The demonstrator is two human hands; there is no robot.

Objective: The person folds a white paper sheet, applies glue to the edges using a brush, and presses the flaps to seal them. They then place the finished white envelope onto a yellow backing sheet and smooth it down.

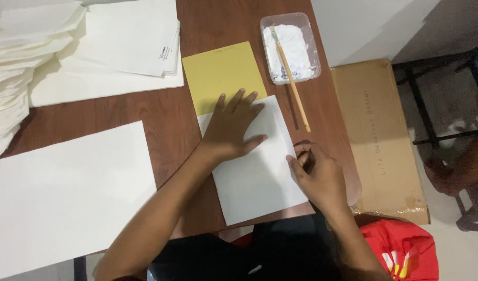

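While I watch through the head camera, I log the white sheet (257, 171) as my landmark: it lies on the brown wooden table (161, 119), slightly tilted, its near edge close to the table's front edge.

Item, left hand (231, 130): flat on the upper part of the white sheet, palm down, fingers spread and pointing away from the body, pressing the paper; it holds nothing.

Item, right hand (317, 174): at the right edge of the white sheet, fingers curled together, fingertips (297, 156) pinching or rubbing along that edge. I cannot tell whether the edge is a folded flap.

Item, yellow card (223, 73): beyond the white sheet, partly under its far corner, with the left hand's fingertips reaching over its near edge.

Item, clear plastic tray (290, 48): beyond and to the right of the white sheet, holding white paste.

Item, wooden-handled brush (293, 86): head resting in the tray, handle running down toward the white sheet's upper right corner, just apart from it.

Item, large white sheet (62, 198): left of the landmark sheet, well apart.

Item, stacks of white paper (93, 47): far left, beyond the landmark.

Item, cardboard box (379, 135): right of the landmark, off the table's edge, lower down.

Item, red bag (405, 250): right of and nearer than the landmark, beside the person's dark clothing.
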